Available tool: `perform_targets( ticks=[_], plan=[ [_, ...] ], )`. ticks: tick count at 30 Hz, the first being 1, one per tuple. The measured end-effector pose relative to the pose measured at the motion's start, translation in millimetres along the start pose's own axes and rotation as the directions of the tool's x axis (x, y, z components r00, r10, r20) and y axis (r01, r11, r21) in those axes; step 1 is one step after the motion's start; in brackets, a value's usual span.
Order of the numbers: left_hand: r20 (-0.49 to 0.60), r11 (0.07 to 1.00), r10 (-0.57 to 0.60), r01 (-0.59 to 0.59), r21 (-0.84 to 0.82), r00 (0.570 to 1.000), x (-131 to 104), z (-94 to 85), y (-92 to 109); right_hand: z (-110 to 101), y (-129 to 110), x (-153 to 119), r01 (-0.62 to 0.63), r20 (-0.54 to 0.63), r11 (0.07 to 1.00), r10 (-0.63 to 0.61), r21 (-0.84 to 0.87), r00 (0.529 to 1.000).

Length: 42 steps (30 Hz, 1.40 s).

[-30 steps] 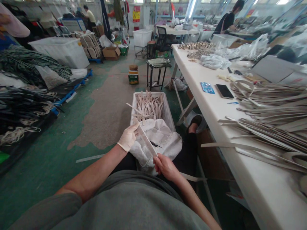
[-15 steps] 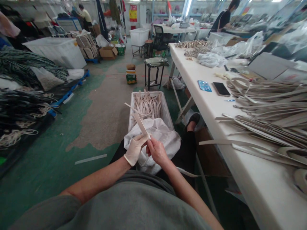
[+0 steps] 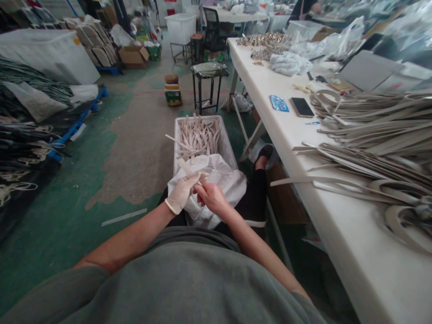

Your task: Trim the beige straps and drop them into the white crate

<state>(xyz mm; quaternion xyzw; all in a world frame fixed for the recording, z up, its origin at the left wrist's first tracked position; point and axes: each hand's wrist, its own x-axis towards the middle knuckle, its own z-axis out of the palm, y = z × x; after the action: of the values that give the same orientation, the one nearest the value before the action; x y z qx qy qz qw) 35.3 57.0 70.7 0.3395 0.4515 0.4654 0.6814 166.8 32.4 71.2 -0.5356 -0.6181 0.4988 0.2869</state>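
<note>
My left hand (image 3: 184, 192), in a pale glove, is closed round a flat beige strap (image 3: 185, 167) whose end sticks up beyond the fingers. Bare and pressed close against it, my right hand (image 3: 212, 197) pinches the same strap lower down. Fingers cover the part between the hands. Beneath them a white woven sack (image 3: 227, 177) lies across my lap. Just past the sack is a white plastic crate (image 3: 231, 143) holding many short beige straps (image 3: 199, 135).
On my right runs a long white table (image 3: 270, 135) with heaped beige straps (image 3: 364, 157), a phone (image 3: 302, 107) and a blue packet (image 3: 279, 103). A black stool (image 3: 209, 69) stands beyond the crate. Bundled cords (image 3: 27, 148) lie on a pallet at left.
The whole view has tilted down and shifted a little. Both hands stay together on the strap, and less of its end shows above the glove.
</note>
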Motion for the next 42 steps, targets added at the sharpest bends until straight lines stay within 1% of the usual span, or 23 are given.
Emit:
perform_targets(
  ticks=[1,2,5,7,9,11,14,16,19,21,24,27,29,31,32,34,35,37,38,39,40,41,42],
  plan=[
    [-0.007,1.0,-0.011,0.011,0.018,1.0,2.4,-0.2,0.9,0.5,-2.6,-1.3,-0.001,0.011,0.999,0.002,-0.048,1.0],
    [-0.03,1.0,0.006,-0.005,0.02,1.0,4.6,-0.3,2.1,0.5,-4.7,-2.4,-0.007,0.018,0.997,0.009,-0.082,1.0],
    [-0.122,0.995,0.103,-0.104,-0.006,0.987,10.1,-1.5,7.5,-0.8,-5.4,-5.9,-0.058,0.046,0.988,0.066,-0.145,0.997],
    [-0.145,0.993,0.109,-0.113,-0.02,0.983,12.9,-3.5,11.6,-2.7,-1.5,-9.0,-0.094,0.076,0.978,0.11,-0.187,0.991],
    [-0.154,0.995,0.094,-0.099,-0.027,0.984,15.9,-7.0,16.3,-5.9,4.0,-13.3,-0.113,0.105,0.976,0.134,-0.186,0.985],
    [-0.173,0.995,0.083,-0.09,-0.037,0.981,20.6,-12.5,23.2,-11.2,9.7,-18.3,-0.098,0.14,0.983,0.12,-0.155,0.983],
    [-0.238,0.992,0.087,-0.105,-0.063,0.967,31.9,-25.4,39.3,-22.8,16.8,-26.1,-0.033,0.19,0.994,0.052,-0.105,0.98],
    [-0.27,0.991,0.094,-0.115,-0.063,0.958,40.7,-35.1,50.7,-30.6,20.3,-30.9,-0.005,0.211,0.991,0.033,-0.132,0.977],
    [-0.27,0.994,0.085,-0.1,-0.045,0.959,52.2,-46.0,61.2,-38.2,25.8,-37.8,-0.041,0.207,0.969,0.093,-0.243,0.974],
    [-0.267,0.993,0.087,-0.103,-0.048,0.96,58.6,-50.3,63.6,-40.5,31.2,-44.0,-0.078,0.198,0.958,0.136,-0.274,0.971],
    [-0.289,0.987,0.119,-0.146,-0.072,0.95,68.5,-56.9,66.3,-43.7,41.9,-59.1,-0.114,0.182,0.959,0.165,-0.259,0.969],
    [-0.278,0.985,0.145,-0.164,-0.047,0.95,78.7,-67.8,69.4,-54.4,53.8,-82.0,-0.162,0.129,0.973,0.185,-0.166,0.974],
    [-0.202,0.994,0.104,-0.094,0.058,0.974,84.2,-76.6,68.0,-67.8,64.0,-102.4,-0.155,0.137,0.981,0.171,-0.117,0.976],
    [-0.1,0.974,0.003,0.019,0.225,0.995,87.1,-84.8,60.7,-83.6,78.8,-127.9,-0.19,0.142,0.98,0.197,-0.06,0.97],
    [-0.053,0.95,-0.06,0.074,0.304,0.997,87.5,-88.0,54.7,-91.1,88.4,-142.6,-0.229,0.122,0.972,0.234,-0.053,0.965],
    [0.012,0.899,-0.174,0.154,0.409,0.985,86.6,-91.9,38.7,-102.0,110.8,-174.6,-0.324,0.078,0.944,0.328,-0.061,0.941],
    [0.03,0.878,-0.225,0.19,0.439,0.974,86.0,-92.2,29.9,-105.0,122.4,-190.7,-0.382,0.068,0.922,0.386,-0.058,0.92],
    [0.053,0.831,-0.337,0.27,0.486,0.94,87.3,-88.8,14.7,-106.1,141.9,-218.6,-0.488,0.066,0.873,0.488,-0.006,0.871],
    [0.058,0.801,-0.393,0.311,0.511,0.918,90.5,-85.0,10.1,-105.3,148.1,-228.1,-0.525,0.075,0.85,0.522,0.029,0.85],
    [0.06,0.772,-0.441,0.345,0.534,0.895,96.3,-79.8,8.5,-104.4,151.2,-233.1,-0.546,0.075,0.835,0.542,0.064,0.837],
    [0.055,0.752,-0.471,0.368,0.547,0.88,105.0,-73.6,10.4,-104.2,151.0,-232.6,-0.55,0.066,0.831,0.546,0.088,0.835],
    [0.054,0.749,-0.479,0.376,0.545,0.876,116.9,-66.5,16.0,-104.9,147.8,-226.1,-0.538,0.041,0.837,0.537,0.098,0.843],
    [0.042,0.772,-0.449,0.364,0.522,0.892,131.5,-59.0,25.0,-107.1,141.9,-213.2,-0.512,-0.004,0.854,0.515,0.095,0.857]
  ],
)
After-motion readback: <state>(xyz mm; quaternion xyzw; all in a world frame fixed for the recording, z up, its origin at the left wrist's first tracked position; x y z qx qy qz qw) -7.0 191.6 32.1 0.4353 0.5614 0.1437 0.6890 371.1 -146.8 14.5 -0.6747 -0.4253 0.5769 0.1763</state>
